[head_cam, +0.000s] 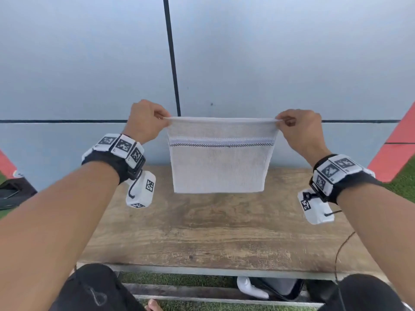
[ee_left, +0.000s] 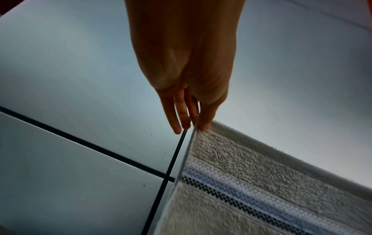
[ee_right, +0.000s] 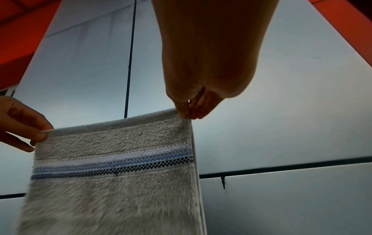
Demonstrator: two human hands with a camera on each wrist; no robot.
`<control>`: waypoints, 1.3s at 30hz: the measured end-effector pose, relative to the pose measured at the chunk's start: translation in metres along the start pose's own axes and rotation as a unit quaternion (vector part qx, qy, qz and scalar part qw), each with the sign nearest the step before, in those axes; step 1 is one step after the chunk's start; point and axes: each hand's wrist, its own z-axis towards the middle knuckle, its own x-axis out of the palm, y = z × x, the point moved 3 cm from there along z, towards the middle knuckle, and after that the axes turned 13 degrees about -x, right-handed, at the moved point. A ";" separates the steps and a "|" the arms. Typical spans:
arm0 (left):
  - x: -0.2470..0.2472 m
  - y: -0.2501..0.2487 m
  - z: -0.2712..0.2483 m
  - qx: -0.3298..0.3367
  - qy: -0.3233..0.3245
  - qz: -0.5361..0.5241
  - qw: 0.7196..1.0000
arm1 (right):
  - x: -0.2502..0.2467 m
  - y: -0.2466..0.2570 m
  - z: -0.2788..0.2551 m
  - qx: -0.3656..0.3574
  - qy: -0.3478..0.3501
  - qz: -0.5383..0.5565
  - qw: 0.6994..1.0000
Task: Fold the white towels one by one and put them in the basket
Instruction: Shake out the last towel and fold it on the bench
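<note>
A white towel (head_cam: 219,167) with a blue and black checked stripe hangs in the air above the wooden table (head_cam: 213,232), stretched flat between both hands. My left hand (head_cam: 147,122) pinches its top left corner and my right hand (head_cam: 298,129) pinches its top right corner. In the left wrist view the left hand (ee_left: 199,124) holds the towel (ee_left: 261,182) corner between thumb and fingers. The right wrist view shows my right hand (ee_right: 187,112) pinching the towel (ee_right: 112,174), which appears doubled at its right edge, with the left hand (ee_right: 30,133) at the other corner. No basket is in view.
A pale grey panelled wall (head_cam: 269,63) with dark seams stands right behind the table. Red panels (head_cam: 399,144) flank it on the right. A black case (head_cam: 13,191) lies on the grass at the left. A bag and white object (head_cam: 253,288) sit under the table.
</note>
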 end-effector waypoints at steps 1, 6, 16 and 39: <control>-0.004 -0.002 -0.002 0.005 -0.010 -0.011 1.000 | -0.004 0.001 0.001 -0.010 -0.011 -0.001 1.000; -0.004 0.019 -0.043 0.009 0.035 -0.020 0.999 | -0.001 -0.009 -0.036 0.003 0.017 0.036 0.999; 0.068 0.133 -0.167 -0.163 0.480 0.146 0.850 | 0.042 -0.025 -0.202 0.142 0.512 0.040 0.846; 0.135 0.171 -0.106 -0.187 0.162 0.108 0.963 | 0.145 -0.068 -0.135 0.170 0.324 0.020 0.930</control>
